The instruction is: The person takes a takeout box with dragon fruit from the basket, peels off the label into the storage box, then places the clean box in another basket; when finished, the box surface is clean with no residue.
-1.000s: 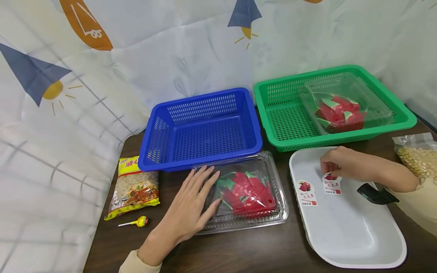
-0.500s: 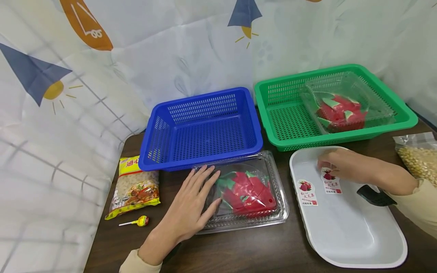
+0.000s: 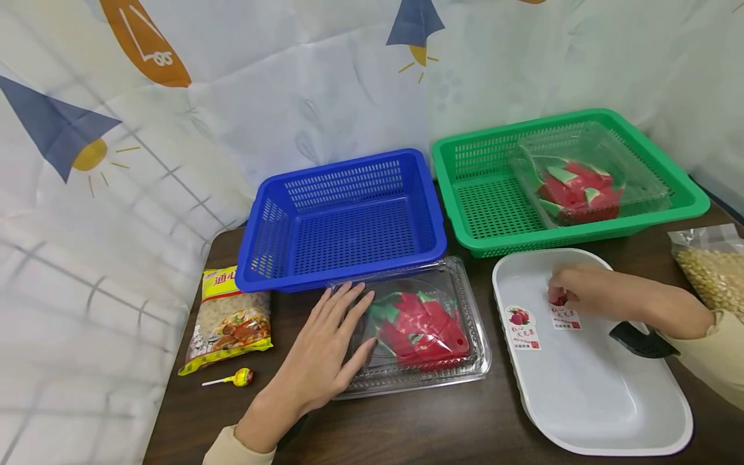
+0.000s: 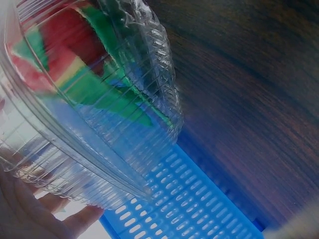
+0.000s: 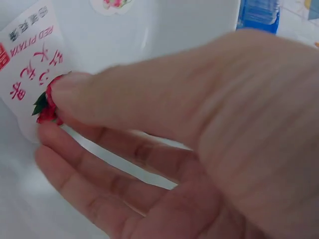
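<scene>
My left hand (image 3: pixel 322 342) rests on the left side of a clear plastic clamshell box (image 3: pixel 476 361), fingers straight and spread over its lid. Inside the box lies a red dragon fruit (image 3: pixel 427 336) with green scales. Over the white tray (image 3: pixel 604 400), my right hand (image 3: pixel 604 290) pinches the top of a white sticker label (image 3: pixel 566 320) between thumb and fingertips. In the right wrist view the thumb covers part of the fruit picture on that label (image 5: pixel 37 62). A second, matching label (image 3: pixel 523 329) lies at the tray's left side.
Behind the box stands a blue basket (image 3: pixel 343 278). A green basket (image 3: pixel 494 245) at back right holds another boxed dragon fruit (image 3: pixel 581 197). On the left are a yellow-edged food bag (image 3: pixel 229 323) and a lollipop (image 3: pixel 241 377). A bag of yellow kernels (image 3: pixel 712 268) lies at the right edge.
My right hand's fingers have shifted at the top of the label, showing more of its fruit picture half a second ago and covering most of it now. The left hand has stayed still.
</scene>
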Demonstrator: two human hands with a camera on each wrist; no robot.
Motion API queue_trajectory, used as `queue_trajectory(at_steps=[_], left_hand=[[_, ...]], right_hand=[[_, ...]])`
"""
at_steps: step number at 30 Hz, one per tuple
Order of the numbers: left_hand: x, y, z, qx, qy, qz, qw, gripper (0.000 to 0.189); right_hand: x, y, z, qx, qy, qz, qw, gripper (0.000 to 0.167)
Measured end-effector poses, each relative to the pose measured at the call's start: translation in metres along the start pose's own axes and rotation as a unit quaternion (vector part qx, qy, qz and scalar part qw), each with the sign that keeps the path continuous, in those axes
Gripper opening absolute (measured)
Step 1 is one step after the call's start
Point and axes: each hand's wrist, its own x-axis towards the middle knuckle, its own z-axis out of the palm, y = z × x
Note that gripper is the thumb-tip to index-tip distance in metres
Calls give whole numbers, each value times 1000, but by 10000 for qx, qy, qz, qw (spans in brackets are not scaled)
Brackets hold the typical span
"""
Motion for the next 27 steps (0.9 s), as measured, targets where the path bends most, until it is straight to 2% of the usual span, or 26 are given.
queue_trajectory(at_steps=[7, 11, 14, 17, 20, 23, 27], left_hand=[[0, 0, 0, 20, 76, 28, 10000, 72], [0, 0, 0, -1, 100, 54, 9999, 71], [1, 0, -1, 8, 73, 47, 10000, 71], [0, 0, -1, 9, 67, 26, 10000, 69], [0, 0, -1, -46, 82, 13, 10000, 65], [-1, 0, -1, -107, 82, 36, 9999, 61], [-1, 1, 0, -119, 69, 52, 9999, 59]], right_hand=[[-1, 0, 1, -189, 200, -45, 9996, 35], [-7, -15, -2, -55, 326, -121, 9994, 39], [-12, -33, -5, 79, 632, -314, 9975, 38], [-14, -54, -4, 466, 1088, -633, 9909, 37], [-14, -76, -2, 1189, 1349, -799, 9804, 36], [-13, -93, 2, 2006, 1208, -719, 9695, 45], [-8, -108, 6, 2414, 887, -328, 9658, 66]])
